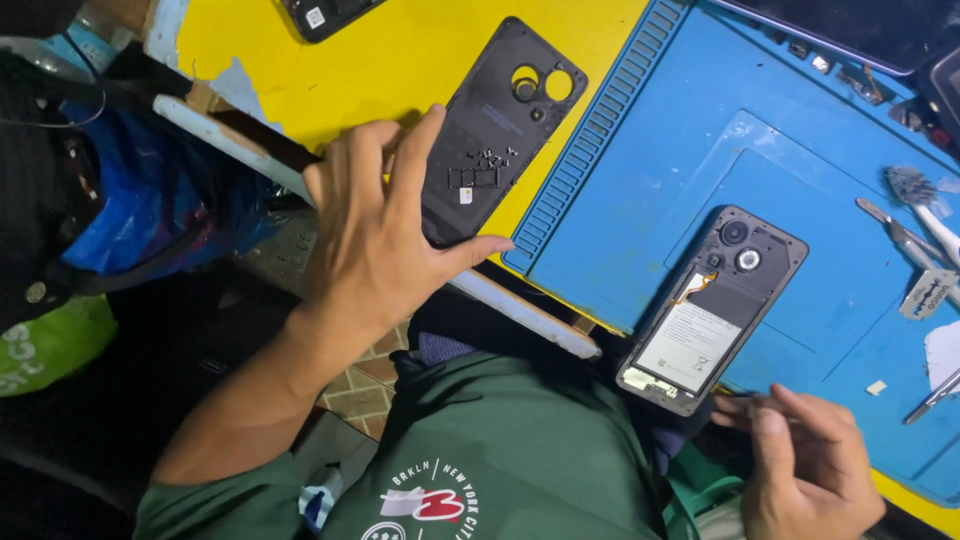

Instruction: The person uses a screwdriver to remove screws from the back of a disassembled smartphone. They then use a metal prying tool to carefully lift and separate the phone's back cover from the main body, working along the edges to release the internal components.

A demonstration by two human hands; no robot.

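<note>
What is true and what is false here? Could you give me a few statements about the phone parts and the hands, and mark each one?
1. The left hand rests on the black plastic phone back cover. True.
2. That cover lies on the blue rubber work mat. False: it lies on the yellow tabletop, beside the mat.
3. The opened black phone with its white-labelled battery showing lies on the blue mat. True.
4. Small dark screws sit on the inside of the back cover. True.
5. The right hand grips the opened phone around its middle. False: it is just below the phone's lower end, fingertips near its corner.
6. The brush with pale bristles is in the left hand. False: it lies on the mat at the right edge.
</note>
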